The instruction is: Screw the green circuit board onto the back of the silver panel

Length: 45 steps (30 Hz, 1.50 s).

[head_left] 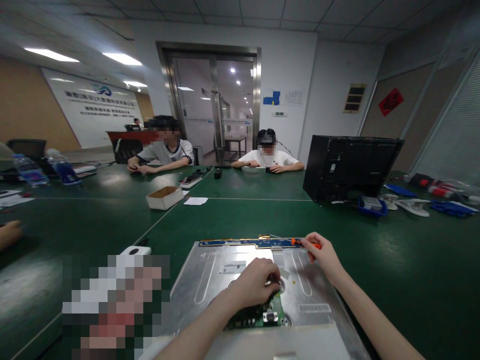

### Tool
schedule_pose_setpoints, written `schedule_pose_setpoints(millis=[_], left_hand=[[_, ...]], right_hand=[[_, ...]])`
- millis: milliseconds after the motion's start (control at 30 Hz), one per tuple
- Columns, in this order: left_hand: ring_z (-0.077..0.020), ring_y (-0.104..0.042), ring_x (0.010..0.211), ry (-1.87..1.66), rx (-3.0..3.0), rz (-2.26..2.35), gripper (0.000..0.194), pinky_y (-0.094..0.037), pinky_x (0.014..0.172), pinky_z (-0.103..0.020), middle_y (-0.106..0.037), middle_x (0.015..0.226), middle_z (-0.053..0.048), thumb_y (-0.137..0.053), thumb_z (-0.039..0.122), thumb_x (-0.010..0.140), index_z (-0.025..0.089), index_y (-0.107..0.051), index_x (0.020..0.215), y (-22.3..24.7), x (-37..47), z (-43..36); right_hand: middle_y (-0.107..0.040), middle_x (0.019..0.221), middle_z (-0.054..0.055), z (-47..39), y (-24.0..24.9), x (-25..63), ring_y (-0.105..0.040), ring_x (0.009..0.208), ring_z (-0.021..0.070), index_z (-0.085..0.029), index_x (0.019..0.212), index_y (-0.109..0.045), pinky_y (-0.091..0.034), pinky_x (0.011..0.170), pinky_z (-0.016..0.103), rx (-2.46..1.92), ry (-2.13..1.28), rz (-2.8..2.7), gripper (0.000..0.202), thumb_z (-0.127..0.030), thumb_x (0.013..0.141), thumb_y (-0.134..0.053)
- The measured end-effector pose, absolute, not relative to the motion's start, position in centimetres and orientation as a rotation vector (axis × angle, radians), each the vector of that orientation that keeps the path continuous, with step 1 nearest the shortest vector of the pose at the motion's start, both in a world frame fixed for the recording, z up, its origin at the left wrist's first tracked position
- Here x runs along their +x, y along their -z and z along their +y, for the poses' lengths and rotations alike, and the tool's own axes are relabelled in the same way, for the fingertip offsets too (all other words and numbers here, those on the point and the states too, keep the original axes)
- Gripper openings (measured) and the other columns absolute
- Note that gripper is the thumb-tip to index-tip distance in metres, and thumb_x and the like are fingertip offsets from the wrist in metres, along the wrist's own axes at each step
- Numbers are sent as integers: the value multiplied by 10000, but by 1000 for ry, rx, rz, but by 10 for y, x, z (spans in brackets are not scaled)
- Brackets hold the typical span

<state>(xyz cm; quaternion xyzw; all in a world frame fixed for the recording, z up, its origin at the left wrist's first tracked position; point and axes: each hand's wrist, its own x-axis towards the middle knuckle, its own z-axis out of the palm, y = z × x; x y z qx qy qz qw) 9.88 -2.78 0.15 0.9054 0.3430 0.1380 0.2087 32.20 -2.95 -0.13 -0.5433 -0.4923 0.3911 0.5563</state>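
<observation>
A silver metal panel (322,290) lies in front of me, with a narrow blue circuit strip (240,243) along its far edge. My right hand (320,252) is closed on an orange-handled tool (296,242), whose thin shaft points left over the strip. Over the middle of the panel, above a green circuit board (277,310), my left hand (258,282) has its fingers curled together; what they hold, if anything, is hidden. A white label (232,267) shows left of that hand.
An open cardboard box (165,198) and a white paper (195,201) lie beyond the panel. A black monitor casing (352,167) stands at the right beside a blue tray (372,206). Two people sit across the green table (262,215); another hand shows at the left edge.
</observation>
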Motion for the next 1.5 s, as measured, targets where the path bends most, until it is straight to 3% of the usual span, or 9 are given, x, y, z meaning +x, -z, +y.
schedule_pose_setpoints(millis=[367,500,767,867,1067,1233,1333,1500], left_hand=[[-180,-596,742,-387,2486,954,111,-409,699,-262,-690,792,-38,-604,161,829,174,-712,812,0,97,-22],[-174,-600,731,-386,2457,961,97,-410,693,-250,-688,775,-25,-626,162,817,179,-722,815,1,98,-20],[-164,-596,700,-400,2407,978,103,-410,665,-232,-690,762,-23,-636,137,798,172,-732,806,0,98,-21],[-160,-597,697,-404,2393,980,103,-408,654,-225,-690,761,-23,-641,129,793,167,-735,810,1,98,-21],[-156,-598,707,-407,2365,979,82,-405,652,-217,-688,764,-18,-674,129,774,163,-737,813,4,98,-20],[-158,-591,710,-415,2350,978,78,-397,655,-220,-689,765,-20,-681,126,768,165,-740,801,3,98,-21],[-156,-588,704,-416,2341,978,74,-395,653,-220,-690,770,-20,-684,135,768,167,-740,804,2,98,-21],[-148,-580,685,-413,2329,972,69,-391,638,-213,-686,754,-14,-700,132,753,167,-742,796,1,99,-21]], right_hand=[[-511,513,-48,-27,5,323,-415,385,108,-218,738,-510,-329,387,242,-1230,-950,-1080,504,-688,654,-670],[-531,589,-55,-30,5,318,-456,420,110,-231,793,-475,-366,376,229,-1153,-984,-1075,480,-603,619,-726],[-533,526,-73,-21,-29,298,-460,409,97,-220,841,-517,-380,388,212,-1042,-972,-1103,404,-441,637,-787],[-599,631,-28,-13,-36,292,-499,450,102,-208,857,-561,-398,395,222,-1016,-957,-1050,429,-497,632,-784],[-550,555,-2,-9,-16,293,-541,459,148,-210,782,-577,-396,359,248,-1047,-925,-921,518,-715,686,-632],[-607,618,40,-10,-5,297,-591,515,176,-199,772,-589,-410,367,252,-1095,-892,-907,544,-736,688,-620],[-598,601,27,-12,-7,294,-575,493,167,-181,831,-591,-401,369,243,-1110,-845,-971,554,-721,711,-614],[-602,643,-19,-27,-11,282,-553,491,146,-190,1118,-495,-442,426,240,-1107,-663,-1147,502,-605,841,-557]])
